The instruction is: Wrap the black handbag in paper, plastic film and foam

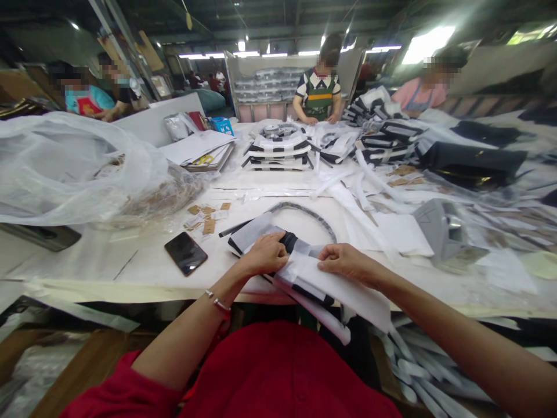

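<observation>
A black handbag [243, 233], partly covered in white wrapping, lies at the table's front edge. Its handle [311, 211] arches up behind it under a clear or greyish wrap. My left hand [266, 253] rests on the bag's middle, its fingers curled on the bag beside a dark strap part. In my right hand [342, 262] the thumb and fingers pinch the edge of a white wrapping sheet [348, 287], which slopes down over the table edge towards my lap. The bag's underside is hidden.
A phone [186, 253] and small brown tags [209, 225] lie left of the bag. A big plastic sack [65, 168] fills the far left. Wrapped bags [278, 152] are stacked ahead; a grey tape dispenser [439, 232] stands right. A co-worker [319, 96] works opposite.
</observation>
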`<state>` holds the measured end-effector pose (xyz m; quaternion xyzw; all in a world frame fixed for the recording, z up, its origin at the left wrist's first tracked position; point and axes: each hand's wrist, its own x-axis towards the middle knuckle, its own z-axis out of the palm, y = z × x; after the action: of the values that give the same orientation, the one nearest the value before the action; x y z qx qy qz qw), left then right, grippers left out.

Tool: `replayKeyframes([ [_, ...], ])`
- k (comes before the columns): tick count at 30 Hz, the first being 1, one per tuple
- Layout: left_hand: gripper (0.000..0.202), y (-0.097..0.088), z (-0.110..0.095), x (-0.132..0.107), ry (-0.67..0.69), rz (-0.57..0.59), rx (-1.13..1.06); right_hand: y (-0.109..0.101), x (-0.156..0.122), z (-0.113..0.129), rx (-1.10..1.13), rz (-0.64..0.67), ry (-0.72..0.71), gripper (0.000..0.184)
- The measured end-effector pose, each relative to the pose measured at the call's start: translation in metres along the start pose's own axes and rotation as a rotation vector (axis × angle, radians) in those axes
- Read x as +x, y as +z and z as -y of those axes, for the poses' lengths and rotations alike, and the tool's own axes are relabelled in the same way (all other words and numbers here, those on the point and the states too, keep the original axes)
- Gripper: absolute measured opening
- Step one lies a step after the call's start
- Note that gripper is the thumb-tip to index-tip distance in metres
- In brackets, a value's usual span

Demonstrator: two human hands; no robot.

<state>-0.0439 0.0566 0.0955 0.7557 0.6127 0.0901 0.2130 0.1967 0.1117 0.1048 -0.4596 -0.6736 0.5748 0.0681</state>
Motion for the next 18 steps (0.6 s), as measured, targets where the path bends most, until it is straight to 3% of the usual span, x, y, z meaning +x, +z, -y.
replayKeyframes([
  [6, 0.015, 0.003, 0.003, 0.003, -0.084, -0.057, -0.459, 0.005, 0.000, -0.003, -0.013, -0.038, -0.039, 0.031],
  [12, 0.013, 0.005, 0.001, -0.002, -0.166, -0.177, -0.601, -0.001, 0.002, -0.008, 0.065, 0.170, 0.045, 0.054],
  [18, 0.015, 0.002, 0.022, -0.006, -0.236, -0.358, -0.769, -0.002, 0.001, -0.005, -0.136, 0.179, 0.004, 0.065],
])
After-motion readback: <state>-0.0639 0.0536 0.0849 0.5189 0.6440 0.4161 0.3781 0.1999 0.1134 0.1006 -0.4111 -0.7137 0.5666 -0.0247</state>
